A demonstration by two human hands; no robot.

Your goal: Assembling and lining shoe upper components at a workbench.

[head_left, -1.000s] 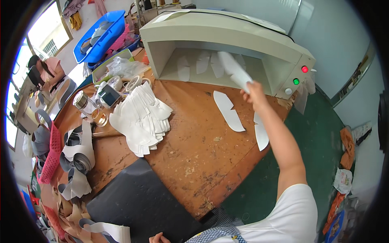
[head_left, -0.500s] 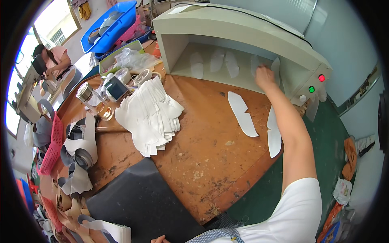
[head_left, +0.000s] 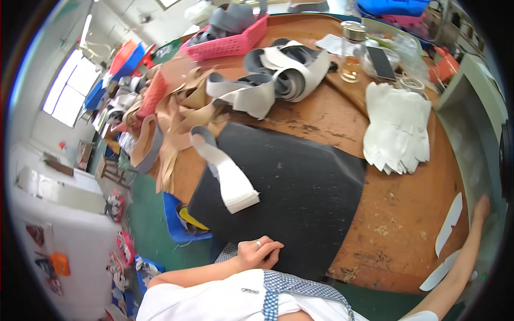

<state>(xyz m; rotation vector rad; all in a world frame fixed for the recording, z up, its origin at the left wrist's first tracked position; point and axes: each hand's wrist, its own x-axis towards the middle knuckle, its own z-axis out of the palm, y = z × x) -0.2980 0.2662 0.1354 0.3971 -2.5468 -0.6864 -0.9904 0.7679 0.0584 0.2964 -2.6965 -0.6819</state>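
My left hand (head_left: 259, 252) wears a ring and rests at the near edge of a black mat (head_left: 305, 187). Its fingers are curled in, and nothing shows in them. At the far right, my right hand (head_left: 482, 206) reaches to the mouth of a pale box-shaped machine (head_left: 471, 91); its fingers are blurred, so their grip is unclear. Beside that forearm lie two white notched cut pieces, one on the brown table (head_left: 448, 223) and one nearer me (head_left: 440, 270). A fanned stack of similar white pieces (head_left: 397, 128) lies farther back.
A white-and-grey strip bundle (head_left: 230, 179) lies on the mat. Behind it are grey-white strip rolls (head_left: 292, 72), tan scraps (head_left: 176, 117) and a pink basket (head_left: 230, 43). Near the back stand a glass bottle (head_left: 352, 53) and a dark-screened device (head_left: 380, 62). A blue bin (head_left: 174, 219) sits below the table's left edge.
The view has swung left, shifting the machine to the right rim and bringing my whole left hand into sight. My right hand remains at the machine's opening.
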